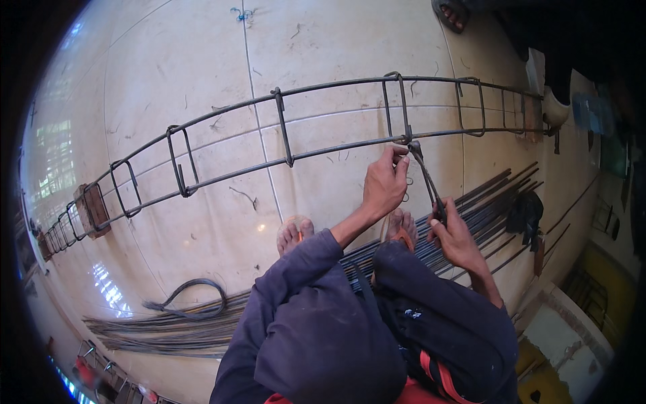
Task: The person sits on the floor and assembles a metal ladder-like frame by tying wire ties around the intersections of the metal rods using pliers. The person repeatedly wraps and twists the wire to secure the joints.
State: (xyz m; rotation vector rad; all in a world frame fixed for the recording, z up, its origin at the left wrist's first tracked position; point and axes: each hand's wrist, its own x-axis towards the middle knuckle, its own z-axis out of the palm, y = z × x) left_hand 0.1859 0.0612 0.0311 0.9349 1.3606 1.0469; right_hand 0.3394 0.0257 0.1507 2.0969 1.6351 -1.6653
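Note:
A long steel rebar cage [232, 170] with square stirrups spans from left to right in front of me. My right hand [457, 237] is closed around the handles of dark pincers [425, 176]. Their jaws meet the lower bar right at a stirrup [404, 111]. Close beside the jaws, the fingers of my left hand [385, 183] are pinched together just below that bar. Thin bent tie wire [406, 197] sticks out beneath those fingers; the fingertips partly hide what they grip.
A brick [92, 211] props the cage at the left. Loose steel bars [464, 209] lie across the floor by my feet, with a wire coil [195, 286] on them at left. A dark cloth-like thing [525, 214] rests at right. Another person's foot [452, 15] stands beyond the cage.

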